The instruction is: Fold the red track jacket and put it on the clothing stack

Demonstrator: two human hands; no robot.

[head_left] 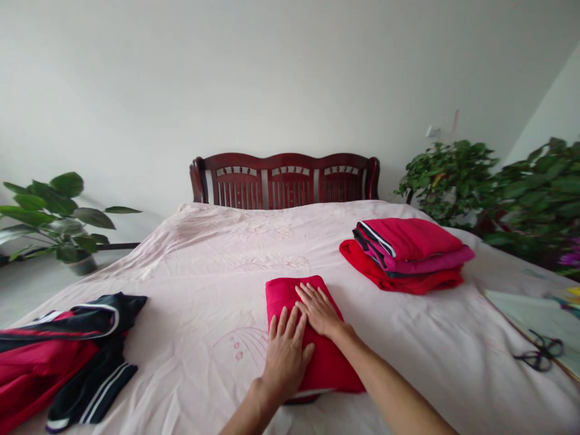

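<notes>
My left hand and my right hand lie flat, fingers spread, on a folded red cloth garment. The garment sits near the middle of a bed, on its pale pink cover. My palms press on its top without gripping it. Farther back on the right stands a folded stack of red and magenta clothes with dark striped trim. At the left lies an unfolded red and black track garment with white stripes, beyond reach of either hand.
A pair of black scissors rests on a pale green board at the bed's right edge. A dark wooden headboard closes the far end. Leafy potted plants stand to the right, and another stands left.
</notes>
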